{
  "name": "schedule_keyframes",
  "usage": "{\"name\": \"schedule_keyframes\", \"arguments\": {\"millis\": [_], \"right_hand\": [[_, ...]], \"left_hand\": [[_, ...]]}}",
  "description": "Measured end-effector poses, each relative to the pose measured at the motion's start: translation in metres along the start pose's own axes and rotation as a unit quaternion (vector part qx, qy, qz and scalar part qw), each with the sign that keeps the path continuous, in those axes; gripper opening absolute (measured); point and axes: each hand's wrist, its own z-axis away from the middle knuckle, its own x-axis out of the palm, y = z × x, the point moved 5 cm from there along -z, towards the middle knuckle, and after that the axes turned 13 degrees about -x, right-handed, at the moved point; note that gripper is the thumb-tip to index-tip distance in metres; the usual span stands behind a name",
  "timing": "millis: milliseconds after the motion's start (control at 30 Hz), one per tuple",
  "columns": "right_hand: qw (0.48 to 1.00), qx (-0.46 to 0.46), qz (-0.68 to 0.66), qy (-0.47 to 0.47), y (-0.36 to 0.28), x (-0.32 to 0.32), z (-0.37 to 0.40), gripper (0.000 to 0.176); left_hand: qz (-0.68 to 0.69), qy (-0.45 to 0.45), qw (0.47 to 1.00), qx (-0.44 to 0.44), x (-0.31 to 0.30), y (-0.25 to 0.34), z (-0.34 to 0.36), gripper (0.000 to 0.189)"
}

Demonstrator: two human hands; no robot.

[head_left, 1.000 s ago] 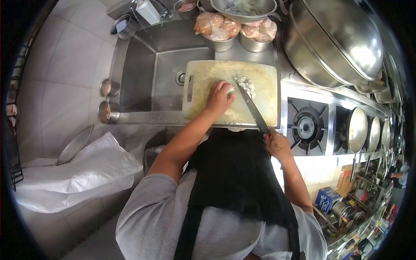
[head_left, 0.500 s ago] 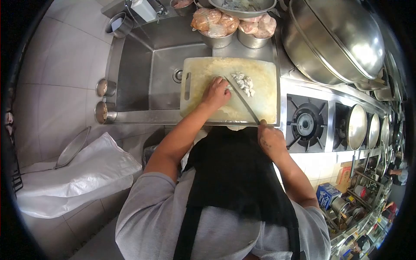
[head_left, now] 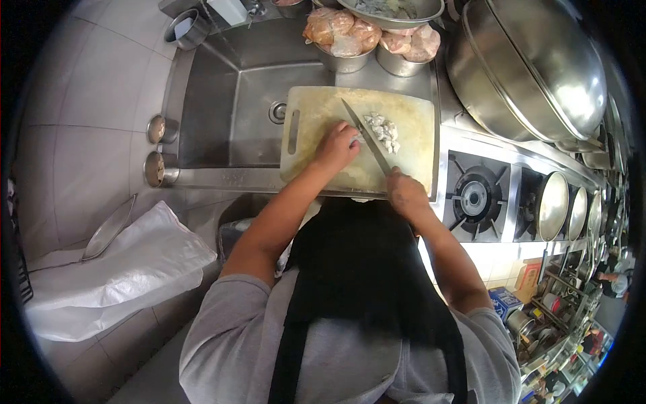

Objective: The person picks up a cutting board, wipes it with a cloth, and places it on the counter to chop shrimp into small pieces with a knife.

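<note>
A long knife (head_left: 365,136) lies slantwise over the pale cutting board (head_left: 316,108), its tip toward the board's far edge. My right hand (head_left: 406,192) is wrapped round the handle at the board's near edge. Beside the blade, on its left, my left hand (head_left: 338,145) has its fingers bent together over a small greyish piece (head_left: 358,137), mostly covered by the fingertips. To the right of the blade sits a small heap of chopped whitish-grey pieces (head_left: 383,132).
The board spans part of a steel sink (head_left: 208,114). Behind it stand metal pots with bagged meat (head_left: 344,35) and a bowl (head_left: 397,15). On the right are a large metal vessel (head_left: 518,67) and a gas burner (head_left: 475,198). Two small cups (head_left: 155,169) stand at left.
My right hand and the knife have moved forward and left, and the blade's tip now reaches farther up the board. The view has shifted slightly.
</note>
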Motion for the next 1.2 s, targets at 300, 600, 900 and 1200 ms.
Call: {"name": "schedule_keyframes", "arguments": {"millis": [300,600,900,1200], "right_hand": [[0.995,-0.024,0.084,-0.038,-0.017,-0.034,0.033,0.015],[0.996,0.008,0.072,-0.046,-0.012,0.007,-0.015,0.017],[0.994,-0.029,0.095,-0.046,0.002,-0.024,0.018,0.018],[0.989,-0.03,0.13,-0.067,-0.012,0.01,0.013,0.017]], "left_hand": [[-0.013,0.005,0.999,-0.03,-0.004,0.005,0.0,0.022],[-0.006,0.021,0.999,-0.043,0.006,-0.003,0.002,0.021],[-0.017,0.113,0.993,0.036,-0.015,0.015,0.019,0.022],[0.012,0.07,0.997,-0.032,0.002,-0.001,0.017,0.02]]}}
